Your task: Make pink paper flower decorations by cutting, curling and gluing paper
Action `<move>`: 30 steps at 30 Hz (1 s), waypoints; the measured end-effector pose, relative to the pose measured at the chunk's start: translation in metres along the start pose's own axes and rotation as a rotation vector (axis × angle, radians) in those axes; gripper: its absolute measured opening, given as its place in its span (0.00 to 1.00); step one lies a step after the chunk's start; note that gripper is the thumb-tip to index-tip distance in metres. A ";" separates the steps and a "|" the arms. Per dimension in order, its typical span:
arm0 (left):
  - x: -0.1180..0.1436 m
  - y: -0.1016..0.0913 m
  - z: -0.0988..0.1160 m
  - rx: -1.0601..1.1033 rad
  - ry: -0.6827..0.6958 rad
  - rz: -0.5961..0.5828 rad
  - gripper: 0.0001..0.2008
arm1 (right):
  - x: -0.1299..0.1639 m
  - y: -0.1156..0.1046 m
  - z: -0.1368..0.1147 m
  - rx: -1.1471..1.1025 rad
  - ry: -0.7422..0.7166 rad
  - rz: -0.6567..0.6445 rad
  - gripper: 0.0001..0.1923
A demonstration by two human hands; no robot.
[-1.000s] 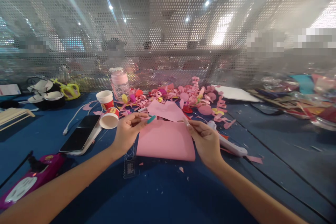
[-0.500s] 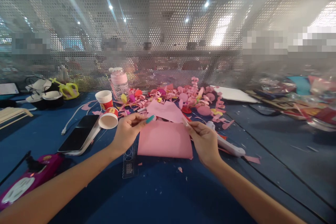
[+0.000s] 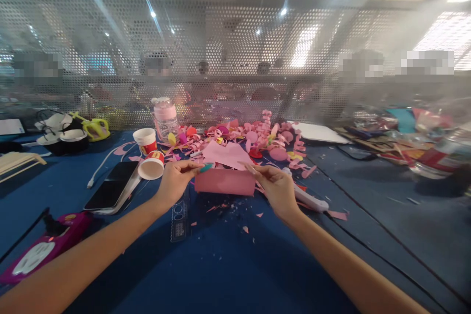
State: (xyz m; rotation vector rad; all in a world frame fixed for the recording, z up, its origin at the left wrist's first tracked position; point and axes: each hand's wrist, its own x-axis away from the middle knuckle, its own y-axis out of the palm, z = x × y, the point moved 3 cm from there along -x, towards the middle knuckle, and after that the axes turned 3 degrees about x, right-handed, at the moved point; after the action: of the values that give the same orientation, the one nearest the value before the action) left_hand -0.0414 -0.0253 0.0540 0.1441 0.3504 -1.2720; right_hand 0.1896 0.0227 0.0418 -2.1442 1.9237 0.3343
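A sheet of pink paper (image 3: 225, 181) hangs between my two hands over the blue table. My left hand (image 3: 178, 181) pinches its upper left corner, fingers closed. At the upper right corner, my right hand (image 3: 275, 184) grips the same sheet between thumb and fingers. Just behind it lies another pink paper piece (image 3: 226, 153) with a jagged edge. A clear stencil ruler (image 3: 179, 218) is on the table by my left hand. Beside my right hand rests a white glue gun (image 3: 311, 200) with a black cord. Small pink scraps (image 3: 246, 229) lie in front.
Pink paper curls and discs (image 3: 277, 154) are heaped at the back. Left stand paper cups (image 3: 151, 167), a clear bottle (image 3: 165, 120), a black phone (image 3: 112, 184) and a purple power strip (image 3: 40, 255). A perforated metal screen (image 3: 228, 34) rises behind. Right sits a plastic container (image 3: 441, 159).
The pink sheet now shows less height, its lower edge nearer the back, exposing scraps on the table beneath. Both hands keep their hold and have shifted slightly left.
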 end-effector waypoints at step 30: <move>0.107 0.000 -0.013 -0.079 -0.219 -0.596 0.08 | 0.091 -0.027 0.002 0.175 0.231 -0.524 0.18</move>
State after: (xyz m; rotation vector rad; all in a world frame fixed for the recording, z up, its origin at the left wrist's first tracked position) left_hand -0.0166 -0.1187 0.0055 -0.1814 0.2607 -1.8405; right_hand 0.2262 -0.0588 0.0106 -2.5353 1.3434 -0.1804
